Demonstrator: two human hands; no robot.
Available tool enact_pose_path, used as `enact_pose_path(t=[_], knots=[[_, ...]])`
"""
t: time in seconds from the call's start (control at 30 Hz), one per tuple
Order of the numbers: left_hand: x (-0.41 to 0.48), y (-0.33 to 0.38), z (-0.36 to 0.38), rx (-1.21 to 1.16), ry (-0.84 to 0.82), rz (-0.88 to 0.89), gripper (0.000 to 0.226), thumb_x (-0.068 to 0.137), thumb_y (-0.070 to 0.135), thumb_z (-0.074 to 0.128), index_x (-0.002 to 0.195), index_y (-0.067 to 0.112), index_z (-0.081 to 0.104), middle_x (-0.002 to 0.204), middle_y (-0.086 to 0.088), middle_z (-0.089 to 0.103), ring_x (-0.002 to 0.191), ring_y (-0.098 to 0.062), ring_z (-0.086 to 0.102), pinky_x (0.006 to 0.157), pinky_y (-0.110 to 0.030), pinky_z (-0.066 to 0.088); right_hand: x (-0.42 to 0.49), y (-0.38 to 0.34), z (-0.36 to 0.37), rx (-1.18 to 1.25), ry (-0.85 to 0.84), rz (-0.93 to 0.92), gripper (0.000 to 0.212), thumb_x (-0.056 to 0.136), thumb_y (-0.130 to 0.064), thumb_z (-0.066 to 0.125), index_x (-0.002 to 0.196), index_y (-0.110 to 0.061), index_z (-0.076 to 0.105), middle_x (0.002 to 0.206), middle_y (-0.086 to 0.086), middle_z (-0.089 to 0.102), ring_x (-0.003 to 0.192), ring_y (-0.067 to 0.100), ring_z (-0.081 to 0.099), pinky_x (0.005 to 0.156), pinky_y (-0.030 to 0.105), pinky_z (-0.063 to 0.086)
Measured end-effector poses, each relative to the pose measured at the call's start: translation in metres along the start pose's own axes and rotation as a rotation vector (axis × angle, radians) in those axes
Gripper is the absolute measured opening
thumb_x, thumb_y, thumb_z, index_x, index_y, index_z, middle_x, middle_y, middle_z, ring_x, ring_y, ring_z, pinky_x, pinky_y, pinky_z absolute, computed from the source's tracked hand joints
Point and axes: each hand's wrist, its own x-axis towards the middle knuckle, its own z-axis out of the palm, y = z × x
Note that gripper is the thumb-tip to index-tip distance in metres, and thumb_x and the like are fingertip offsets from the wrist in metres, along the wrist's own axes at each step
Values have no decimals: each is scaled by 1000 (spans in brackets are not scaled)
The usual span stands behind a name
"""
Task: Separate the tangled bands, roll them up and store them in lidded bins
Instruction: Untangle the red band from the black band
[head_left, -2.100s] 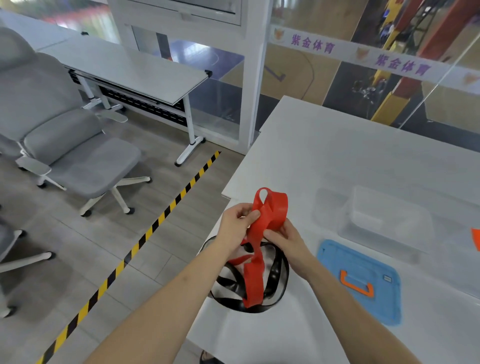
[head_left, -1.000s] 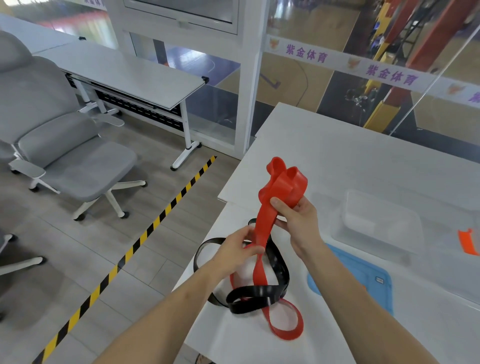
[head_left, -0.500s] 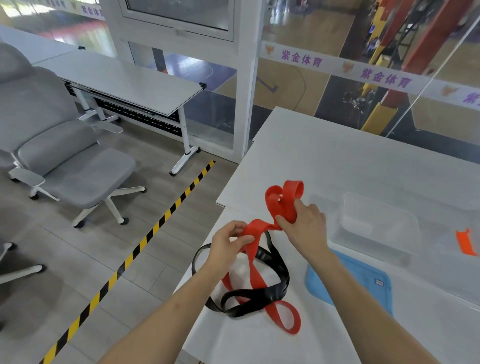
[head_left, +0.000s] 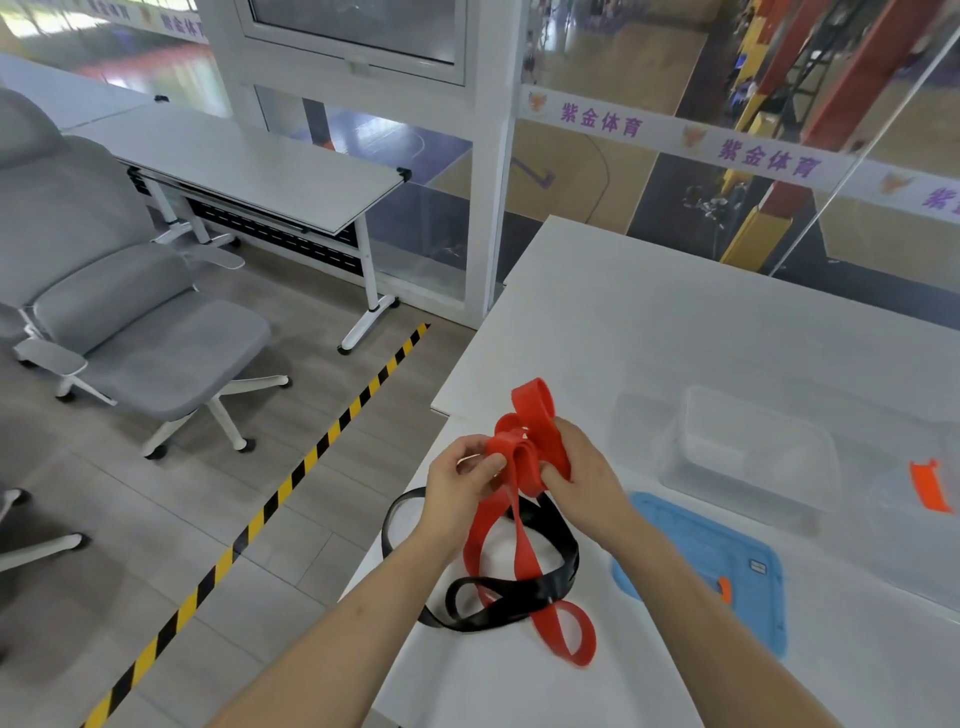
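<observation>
**Both hands on the red band**

Your white table (head_left: 675, 322) carries a clear bin (head_left: 753, 457) at the right, with a blue lid (head_left: 727, 551) lying flat just in front of it. Near the left edge, the black band (head_left: 519, 597) lies in loose loops. The red band (head_left: 535, 447) runs through them, its upper part coiled. Your right hand (head_left: 587, 478) grips the coil and your left hand (head_left: 457, 488) pinches the strand beside it.

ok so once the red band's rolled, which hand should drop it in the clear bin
Probably the right hand: it grips the coiled part of the red band, and the clear bin sits on that side. The left hand only pinches the loose strap, farther from it.
</observation>
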Motion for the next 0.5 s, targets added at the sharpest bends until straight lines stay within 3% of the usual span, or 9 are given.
enact_pose_path(t=[0.1, 0.17, 0.23, 0.33, 0.43, 0.5], knots=[[2, 1, 1, -24, 57, -17, 11, 100, 11, 67, 110, 9, 70, 108, -9, 76, 105, -36, 74, 92, -47, 63, -3, -3, 0, 22, -29, -5, 48, 109, -20, 43, 154, -39, 41, 151, -10, 57, 133, 12, 57, 115, 38, 47], [5, 2, 0, -75, 102, -31, 14, 100, 13, 68, 113, 9, 70, 115, -10, 74, 109, -36, 73, 94, -47, 62, -8, -9, 1, 97, -85, 7, 43, 112, -30, 43, 152, -46, 42, 151, -14, 56, 133, 8, 57, 117, 40, 46], [8, 4, 1, -107, 98, -30, 14, 99, 13, 69, 112, 8, 70, 117, -12, 73, 110, -40, 72, 94, -53, 61, -12, -14, 4, 124, -120, -11, 52, 102, -49, 62, 149, -53, 41, 142, -25, 59, 126, 0, 59, 109, 33, 51], [10, 9, 6, -143, 68, -54, 16, 98, 13, 71, 110, 4, 68, 117, -17, 73, 107, -45, 71, 90, -59, 62, -16, -14, 17, 111, -28, 9, 87, 75, -52, 88, 146, -54, 38, 131, -29, 60, 117, -4, 62, 97, 21, 53], [9, 16, 11, -141, 38, -65, 12, 96, 14, 73, 105, 7, 69, 116, -20, 73, 97, -39, 75, 75, -43, 63, -12, -11, 31, 88, 93, 71, 88, 71, -57, 88, 144, -46, 40, 129, -20, 63, 114, 6, 65, 96, 32, 58], [9, 18, 12, -122, 21, -45, 12, 96, 10, 72, 105, 3, 69, 111, -17, 74, 92, -33, 75, 75, -40, 63, -9, -9, 36, 45, 135, 96, 79, 78, -57, 82, 143, -41, 41, 129, -15, 64, 111, 12, 67, 96, 40, 61]])
